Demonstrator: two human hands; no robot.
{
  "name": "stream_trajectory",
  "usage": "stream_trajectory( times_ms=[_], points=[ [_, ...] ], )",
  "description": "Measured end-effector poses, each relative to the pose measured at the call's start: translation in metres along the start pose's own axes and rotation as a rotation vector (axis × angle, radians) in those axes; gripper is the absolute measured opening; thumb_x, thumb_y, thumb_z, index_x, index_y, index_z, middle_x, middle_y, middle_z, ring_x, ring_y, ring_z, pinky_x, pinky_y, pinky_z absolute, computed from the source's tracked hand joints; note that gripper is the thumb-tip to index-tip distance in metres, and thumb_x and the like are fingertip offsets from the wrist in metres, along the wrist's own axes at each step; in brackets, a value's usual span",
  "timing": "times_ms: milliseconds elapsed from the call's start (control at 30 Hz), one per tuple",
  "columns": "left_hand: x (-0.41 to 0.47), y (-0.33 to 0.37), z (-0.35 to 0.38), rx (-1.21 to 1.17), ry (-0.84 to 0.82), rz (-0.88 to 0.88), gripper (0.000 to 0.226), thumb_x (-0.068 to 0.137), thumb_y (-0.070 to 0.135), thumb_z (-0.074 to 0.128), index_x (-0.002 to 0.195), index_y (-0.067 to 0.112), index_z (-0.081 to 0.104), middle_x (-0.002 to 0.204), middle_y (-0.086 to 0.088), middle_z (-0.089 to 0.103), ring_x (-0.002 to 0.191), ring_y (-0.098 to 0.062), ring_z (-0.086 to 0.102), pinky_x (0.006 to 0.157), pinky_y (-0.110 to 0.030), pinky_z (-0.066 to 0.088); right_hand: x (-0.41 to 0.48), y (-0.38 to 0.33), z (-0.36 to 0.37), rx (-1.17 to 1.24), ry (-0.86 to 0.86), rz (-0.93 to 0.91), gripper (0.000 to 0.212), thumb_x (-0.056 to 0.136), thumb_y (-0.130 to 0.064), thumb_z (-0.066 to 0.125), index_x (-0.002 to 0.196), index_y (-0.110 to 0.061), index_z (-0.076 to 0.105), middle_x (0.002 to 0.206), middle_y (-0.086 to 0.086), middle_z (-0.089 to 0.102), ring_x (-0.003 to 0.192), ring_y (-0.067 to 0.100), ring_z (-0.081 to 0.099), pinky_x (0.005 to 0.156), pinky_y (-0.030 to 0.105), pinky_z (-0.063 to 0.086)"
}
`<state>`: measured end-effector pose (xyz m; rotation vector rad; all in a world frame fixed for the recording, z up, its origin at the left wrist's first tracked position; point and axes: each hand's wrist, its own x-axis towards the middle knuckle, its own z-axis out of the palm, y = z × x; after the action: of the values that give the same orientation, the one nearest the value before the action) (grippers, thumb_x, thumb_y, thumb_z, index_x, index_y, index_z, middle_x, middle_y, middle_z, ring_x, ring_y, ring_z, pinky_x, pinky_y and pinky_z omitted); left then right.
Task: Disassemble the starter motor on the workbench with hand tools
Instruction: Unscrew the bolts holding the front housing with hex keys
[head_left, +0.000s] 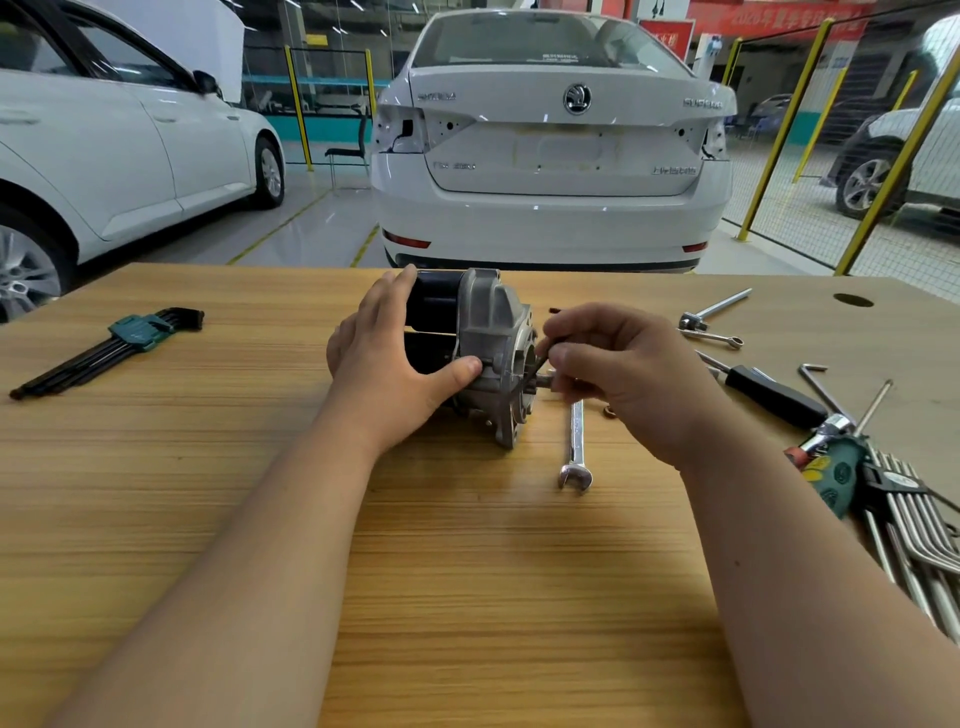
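Observation:
The starter motor (485, 332) lies on its side near the far middle of the wooden workbench (467, 571), black body to the left, grey aluminium nose housing to the right. My left hand (387, 358) grips the motor's body, thumb pressed on the housing's near side. My right hand (618, 374) pinches a thin dark hex key (542, 358) whose tip sits at the housing's open face. A silver combination wrench (575, 447) lies on the bench just right of the housing, under my right hand.
A green-holdered hex key set (119, 343) lies at the left. At the right lie a socket handle (714, 312), a black-handled screwdriver (769, 392), a green-handled tool (831, 467) and several long silver hex keys (914, 540). White cars stand beyond the bench's far edge.

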<state>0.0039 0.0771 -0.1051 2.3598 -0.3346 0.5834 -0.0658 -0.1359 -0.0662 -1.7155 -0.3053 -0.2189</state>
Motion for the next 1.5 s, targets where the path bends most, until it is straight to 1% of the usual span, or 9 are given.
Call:
stream_trajectory(
  times_ms=[100,300,400,533,700,867,1000,1133,1500],
  points=[
    [-0.001,0.0,0.0,-0.012,0.002,0.001,0.102,0.07,0.063,0.067,0.151,0.04,0.01,0.161,0.01,0.011,0.146,-0.018,0.011,0.116,-0.039,0.01,0.001,0.005,0.001,-0.14,0.086,-0.063,0.029,0.089,0.003,0.062,0.09,-0.024,0.073,0.085,-0.003,0.075,0.07,0.01,0.069,0.065,0.02,0.055],
    [-0.001,0.001,-0.001,-0.012,-0.007,-0.007,0.101,0.07,0.064,0.065,0.151,0.041,0.01,0.162,0.01,0.01,0.147,-0.017,0.01,0.117,-0.04,0.008,0.0,0.009,0.008,-0.5,0.209,-0.119,0.033,0.091,-0.01,0.065,0.093,-0.042,0.068,0.085,-0.016,0.071,0.074,0.007,0.068,0.07,0.028,0.059],
    [-0.002,0.002,0.001,-0.027,-0.006,-0.022,0.101,0.07,0.064,0.066,0.151,0.043,0.01,0.161,0.012,0.01,0.147,-0.015,0.01,0.12,-0.046,0.006,-0.001,0.011,0.005,-0.615,0.269,-0.144,0.021,0.09,-0.02,0.067,0.103,-0.034,0.074,0.074,-0.023,0.067,0.067,0.006,0.066,0.064,0.03,0.059],
    [-0.004,0.002,0.002,-0.067,0.027,-0.067,0.106,0.066,0.065,0.068,0.151,0.038,0.012,0.16,0.013,0.013,0.145,-0.014,0.012,0.119,-0.048,0.009,0.002,0.006,0.001,-0.391,0.423,-0.155,0.016,0.086,-0.023,0.071,0.083,-0.038,0.072,0.066,-0.022,0.066,0.059,-0.002,0.06,0.051,0.009,0.044],
    [-0.005,0.002,0.002,-0.11,0.079,-0.091,0.1,0.061,0.062,0.074,0.144,0.036,0.024,0.15,0.008,0.029,0.138,-0.012,0.018,0.109,-0.035,0.018,0.003,0.003,0.005,-0.152,0.327,-0.016,0.013,0.09,-0.025,0.067,0.08,-0.033,0.07,0.067,-0.014,0.067,0.061,0.011,0.066,0.058,0.027,0.051],
    [-0.005,0.004,0.001,-0.107,0.096,-0.088,0.091,0.058,0.059,0.077,0.131,0.029,0.032,0.148,0.007,0.027,0.136,-0.013,0.019,0.111,-0.038,0.025,0.004,0.004,0.017,-0.187,0.305,-0.017,0.017,0.09,-0.024,0.067,0.078,-0.035,0.069,0.066,-0.019,0.067,0.058,-0.003,0.06,0.051,0.012,0.046],
    [-0.005,0.01,-0.005,-0.014,0.073,-0.07,0.064,0.057,0.064,0.072,0.101,0.028,0.041,0.153,0.004,0.025,0.14,-0.014,0.014,0.115,-0.042,0.02,0.003,0.006,0.019,-0.14,0.295,0.04,0.012,0.09,-0.023,0.068,0.081,-0.03,0.069,0.062,-0.014,0.066,0.052,0.0,0.059,0.049,0.016,0.049],
    [-0.004,0.02,-0.011,0.19,0.031,-0.094,0.041,0.064,0.07,0.071,0.066,0.033,0.052,0.154,0.005,0.034,0.146,-0.021,0.004,0.117,-0.049,0.009,0.001,0.003,0.02,0.042,0.2,0.174,0.01,0.09,-0.006,0.065,0.089,-0.015,0.07,0.069,-0.001,0.07,0.065,0.01,0.07,0.057,0.018,0.055],
    [-0.012,0.029,-0.014,0.107,0.02,-0.104,0.027,0.075,0.053,0.075,0.069,0.034,0.057,0.157,0.003,0.031,0.145,-0.02,0.009,0.114,-0.041,0.014,0.002,0.006,0.021,0.027,0.144,0.254,0.005,0.091,-0.005,0.063,0.088,-0.007,0.067,0.06,-0.001,0.07,0.056,0.013,0.068,0.049,0.021,0.053]
  ],
)
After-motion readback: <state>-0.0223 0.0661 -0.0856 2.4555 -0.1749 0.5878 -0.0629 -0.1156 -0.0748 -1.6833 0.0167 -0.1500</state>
